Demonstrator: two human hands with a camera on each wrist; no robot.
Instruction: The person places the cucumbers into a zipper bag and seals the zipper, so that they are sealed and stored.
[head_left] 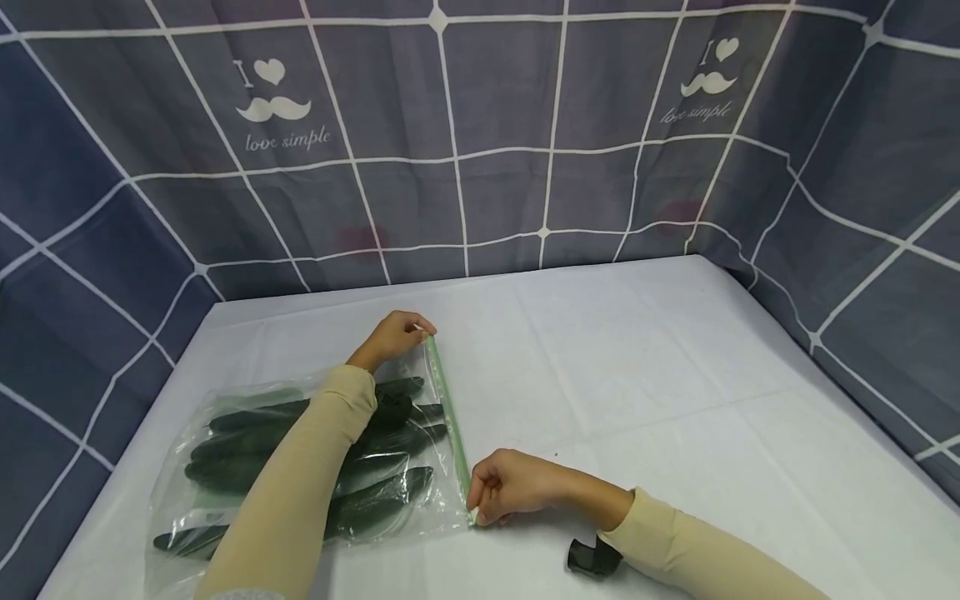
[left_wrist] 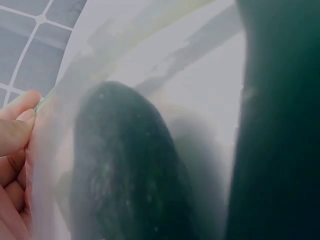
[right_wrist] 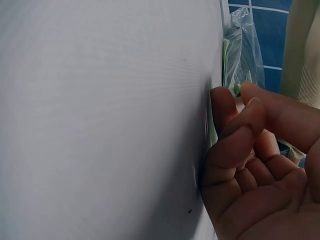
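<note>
A clear zip bag (head_left: pixel 176 500) lies flat on the left half of the table with several dark green cucumbers (head_left: pixel 232 471) inside. Its green zip strip (head_left: pixel 448 408) runs along the right edge. At the far end of that strip, my left hand (head_left: pixel 397 336) pinches the bag's corner between thumb and fingers. My right hand (head_left: pixel 521 483) pinches the near corner, its fingers curled. The left wrist view has a cucumber (left_wrist: pixel 125 165) close up behind the plastic. My left forearm covers part of the bag and the cucumbers.
A white cloth covers the table (head_left: pixel 645 350). Grey-blue checked curtains (head_left: pixel 495 100) with white lines enclose the back and both sides. A small black device (head_left: pixel 592 558) sits at my right wrist.
</note>
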